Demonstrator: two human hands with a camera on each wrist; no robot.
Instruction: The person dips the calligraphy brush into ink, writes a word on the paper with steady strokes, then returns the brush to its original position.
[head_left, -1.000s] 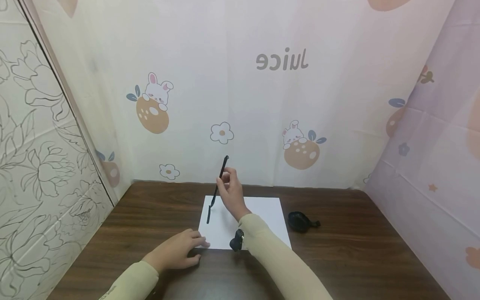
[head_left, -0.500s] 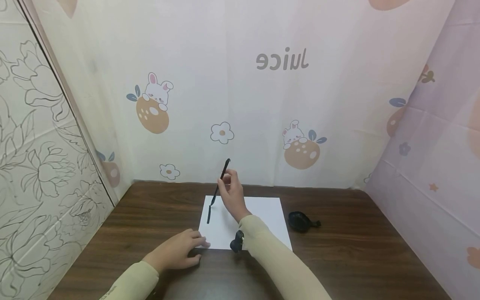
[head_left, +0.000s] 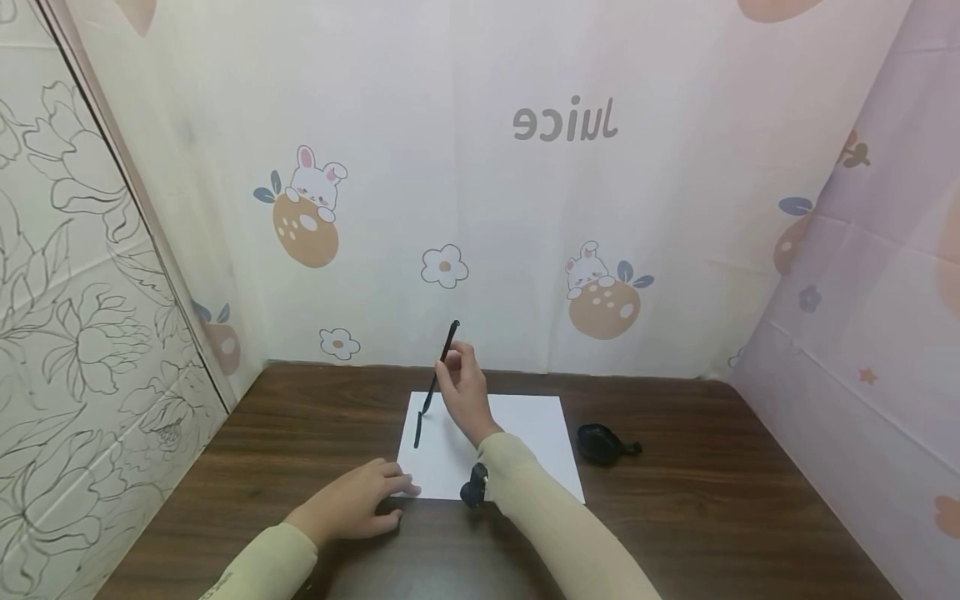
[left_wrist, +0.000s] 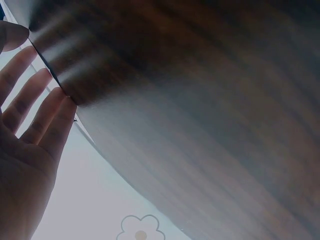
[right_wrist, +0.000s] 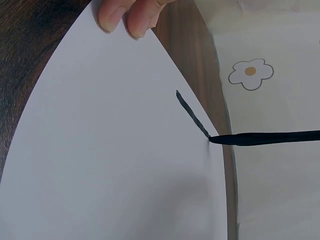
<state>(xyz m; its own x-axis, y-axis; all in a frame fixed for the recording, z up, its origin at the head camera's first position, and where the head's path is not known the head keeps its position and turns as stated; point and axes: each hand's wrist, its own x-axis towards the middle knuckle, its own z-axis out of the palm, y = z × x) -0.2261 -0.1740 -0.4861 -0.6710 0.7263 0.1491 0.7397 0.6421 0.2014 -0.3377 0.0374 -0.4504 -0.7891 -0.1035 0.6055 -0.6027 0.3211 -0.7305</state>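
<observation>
My right hand (head_left: 463, 392) pinches a slim black brush (head_left: 450, 337) between thumb and fingers, over the far left part of a white sheet of paper (head_left: 525, 425). In the right wrist view the dark tip of the brush (right_wrist: 260, 138) meets one end of a short black stroke (right_wrist: 192, 114) on the paper. The stroke runs near the sheet's left edge in the head view. My left hand (head_left: 360, 500) rests with spread fingers on the near left corner of the sheet; its palm and fingers (left_wrist: 45, 115) show in the left wrist view.
A small black dish with a stubby handle (head_left: 600, 443) sits right of the paper. A brown wooden table (head_left: 675, 508) bears everything, and a printed curtain (head_left: 450, 192) rises behind its far edge. A small black device (head_left: 474, 485) is on the right wrist.
The brush's top end has dipped slightly and shifted a little right, while its tip stays by the stroke's far end. The left hand has kept its place.
</observation>
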